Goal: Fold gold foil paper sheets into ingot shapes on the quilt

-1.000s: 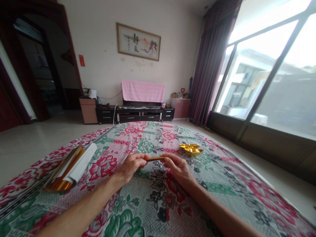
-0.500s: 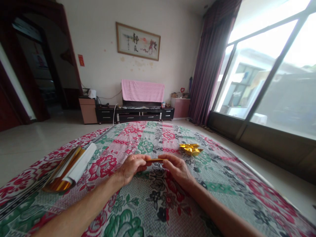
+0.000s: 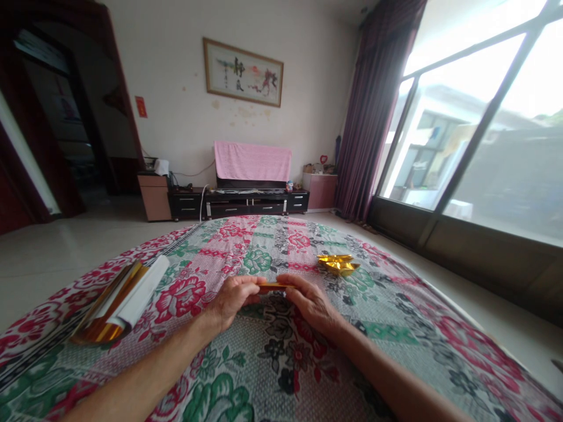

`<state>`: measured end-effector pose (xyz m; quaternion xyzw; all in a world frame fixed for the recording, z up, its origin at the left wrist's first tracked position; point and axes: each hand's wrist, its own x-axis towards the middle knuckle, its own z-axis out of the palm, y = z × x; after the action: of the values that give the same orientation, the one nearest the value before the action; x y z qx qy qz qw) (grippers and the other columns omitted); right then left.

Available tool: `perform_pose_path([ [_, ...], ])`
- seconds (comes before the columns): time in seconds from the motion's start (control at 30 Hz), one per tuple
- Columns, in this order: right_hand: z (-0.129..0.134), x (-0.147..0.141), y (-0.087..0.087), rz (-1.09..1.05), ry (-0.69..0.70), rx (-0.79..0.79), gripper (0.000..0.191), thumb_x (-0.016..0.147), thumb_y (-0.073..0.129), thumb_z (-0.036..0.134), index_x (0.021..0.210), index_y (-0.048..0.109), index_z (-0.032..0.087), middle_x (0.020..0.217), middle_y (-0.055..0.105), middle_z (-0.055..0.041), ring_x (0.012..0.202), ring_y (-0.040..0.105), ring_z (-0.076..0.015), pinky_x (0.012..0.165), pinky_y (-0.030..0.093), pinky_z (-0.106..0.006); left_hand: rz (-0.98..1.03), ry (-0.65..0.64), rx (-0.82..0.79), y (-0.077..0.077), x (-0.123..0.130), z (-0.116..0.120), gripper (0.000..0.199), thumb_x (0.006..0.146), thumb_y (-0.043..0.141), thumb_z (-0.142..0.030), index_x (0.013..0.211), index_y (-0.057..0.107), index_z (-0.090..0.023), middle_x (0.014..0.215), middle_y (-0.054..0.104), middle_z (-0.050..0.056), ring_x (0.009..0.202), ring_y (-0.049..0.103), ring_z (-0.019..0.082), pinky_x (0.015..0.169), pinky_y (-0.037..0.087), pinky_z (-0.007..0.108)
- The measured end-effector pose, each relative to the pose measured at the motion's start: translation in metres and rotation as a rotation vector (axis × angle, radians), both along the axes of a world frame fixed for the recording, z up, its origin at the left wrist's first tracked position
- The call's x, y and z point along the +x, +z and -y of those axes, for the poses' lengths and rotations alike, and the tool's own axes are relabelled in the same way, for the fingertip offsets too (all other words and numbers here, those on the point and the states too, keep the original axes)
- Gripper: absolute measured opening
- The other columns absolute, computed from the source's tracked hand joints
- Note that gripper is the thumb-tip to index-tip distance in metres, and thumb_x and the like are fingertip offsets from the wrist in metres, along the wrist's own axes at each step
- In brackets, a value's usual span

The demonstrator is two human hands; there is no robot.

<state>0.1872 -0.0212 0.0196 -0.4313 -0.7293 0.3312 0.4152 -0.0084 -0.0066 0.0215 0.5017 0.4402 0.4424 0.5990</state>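
A narrow folded strip of gold paper (image 3: 273, 286) is stretched level between my two hands, above the middle of the flowered tablecloth (image 3: 229, 357). My left hand (image 3: 235, 298) pinches its left end between thumb and fingers. At the right end, my right hand (image 3: 309, 298) grips it the same way. Folded shiny gold paper pieces (image 3: 338, 265) lie on the cloth beyond my right hand. On the left side of the table rests a loosely curled stack of gold and white sheets (image 3: 121, 302).
Past the table's far edge stands a low black cabinet (image 3: 246, 205) with a pink cloth (image 3: 253, 161) over something on it. A dark curtain (image 3: 363, 117) and a large window (image 3: 484, 117) are on the right. A framed picture (image 3: 243, 71) hangs on the wall.
The view has shifted slightly. Both hands keep hold of the gold strip, and my right hand appears a little closer to my left.
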Motion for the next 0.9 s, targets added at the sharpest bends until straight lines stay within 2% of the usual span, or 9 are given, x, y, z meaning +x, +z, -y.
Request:
perform_pose_path([
  [0.13, 0.001, -0.001, 0.001, 0.007, 0.001, -0.023, 0.034, 0.08, 0.046, 0.027, 0.109, 0.061, 0.018, 0.107, 0.065, -0.0045, 0.097, 0.058, -0.0206, 0.089, 0.043, -0.034, -0.007, 0.011, 0.016, -0.002, 0.0, -0.001, 0.033, 0.06, 0.062, -0.026, 0.088, 0.069, -0.011, 0.086, 0.071, 0.009, 0.086, 0.062, 0.022, 0.077, 0.045, 0.031],
  [0.27, 0.001, 0.001, 0.002, -0.002, -0.002, -0.052, 0.035, 0.078, 0.043, 0.024, 0.105, 0.064, 0.018, 0.102, 0.067, -0.0042, 0.093, 0.059, -0.0208, 0.088, 0.043, -0.036, -0.114, 0.003, 0.074, -0.004, 0.001, -0.001, 0.035, 0.063, 0.061, -0.028, 0.092, 0.07, -0.011, 0.087, 0.071, 0.009, 0.086, 0.062, 0.023, 0.075, 0.045, 0.032],
  [0.63, 0.0, 0.0, 0.006, -0.04, -0.021, -0.083, 0.036, 0.078, 0.038, 0.025, 0.098, 0.067, 0.018, 0.094, 0.068, -0.0047, 0.084, 0.061, -0.0199, 0.078, 0.047, -0.032, -0.234, -0.052, 0.141, -0.002, 0.002, 0.003, 0.032, 0.064, 0.057, -0.022, 0.092, 0.071, -0.013, 0.072, 0.069, 0.002, 0.067, 0.056, 0.015, 0.066, 0.039, 0.026],
  [0.83, -0.002, -0.003, 0.0, -0.137, -0.021, -0.092, 0.032, 0.079, 0.043, 0.032, 0.1, 0.064, 0.018, 0.098, 0.067, -0.0053, 0.082, 0.061, -0.0188, 0.069, 0.049, -0.03, -0.239, -0.035, 0.142, -0.003, 0.004, 0.002, 0.031, 0.065, 0.057, -0.023, 0.091, 0.072, -0.013, 0.068, 0.067, 0.001, 0.063, 0.054, 0.014, 0.062, 0.038, 0.024],
  [0.9, -0.003, -0.003, -0.004, -0.134, -0.038, -0.097, 0.031, 0.078, 0.045, 0.03, 0.099, 0.064, 0.018, 0.096, 0.068, -0.005, 0.082, 0.061, -0.019, 0.071, 0.049, -0.031, -0.241, -0.016, 0.139, -0.003, 0.004, 0.0, 0.032, 0.066, 0.057, -0.025, 0.091, 0.072, -0.012, 0.072, 0.068, 0.003, 0.064, 0.055, 0.015, 0.063, 0.039, 0.025],
])
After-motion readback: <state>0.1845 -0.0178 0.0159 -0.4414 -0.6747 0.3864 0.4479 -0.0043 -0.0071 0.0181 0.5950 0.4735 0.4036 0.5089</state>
